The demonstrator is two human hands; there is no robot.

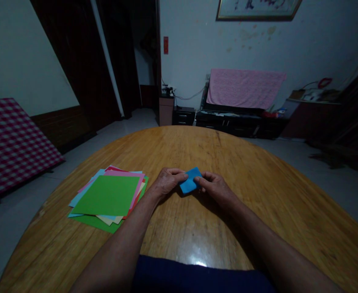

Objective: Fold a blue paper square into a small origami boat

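A small folded piece of blue paper [188, 184] is held between my two hands, a little above the wooden table. My left hand [169, 180] pinches its left edge, thumb on top. On the opposite side my right hand [215, 186] grips the right edge, its thumb pressing the upper face and its fingers partly hidden beneath. To the left of my left forearm lies a loose stack of coloured paper sheets [107, 195], green uppermost, with pink, red, light blue and cream edges sticking out.
The round wooden table [179, 150] spreads out around my hands. Beyond it stand a low black cabinet [228, 123] and a screen-like shape under a pink cloth [246, 87]. A red-checked cloth [14, 142] hangs at the far left.
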